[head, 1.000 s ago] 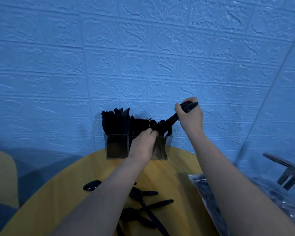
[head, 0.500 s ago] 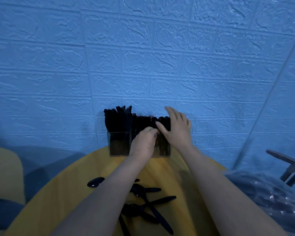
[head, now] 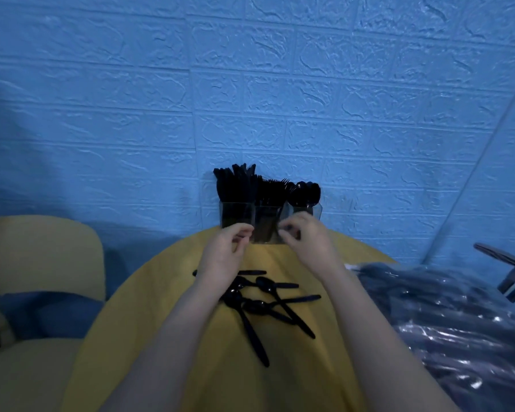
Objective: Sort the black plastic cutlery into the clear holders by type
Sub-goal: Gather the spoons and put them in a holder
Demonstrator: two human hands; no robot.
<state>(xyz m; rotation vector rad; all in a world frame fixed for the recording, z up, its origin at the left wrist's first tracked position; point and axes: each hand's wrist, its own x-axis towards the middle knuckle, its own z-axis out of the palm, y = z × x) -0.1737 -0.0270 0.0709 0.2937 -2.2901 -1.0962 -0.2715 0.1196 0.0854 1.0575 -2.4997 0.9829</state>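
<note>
Three clear plastic holders (head: 269,217) full of black plastic cutlery (head: 265,190) stand at the far edge of a round yellow table (head: 167,307), against a blue embossed brick-pattern wall (head: 250,84). Loose black plastic spoons (head: 268,304) lie nearer. Left hand (head: 223,251) and right hand (head: 304,239) hover before the holders, fingers loosely curled, holding nothing. Crinkled clear plastic wrap (head: 443,322) lies right.

A round yellow wooden table (head: 173,337) stands against a blue wall of embossed brick-pattern panels (head: 250,99). To its left sits a pale yellow chair (head: 39,248) with a curved backrest, and a dark blue cushion (head: 42,313) lies on its seat. On the right a crinkled clear plastic bag (head: 458,328) rests at the table's edge. Beyond it, a chrome metal frame (head: 512,275) shows at the right border.
</note>
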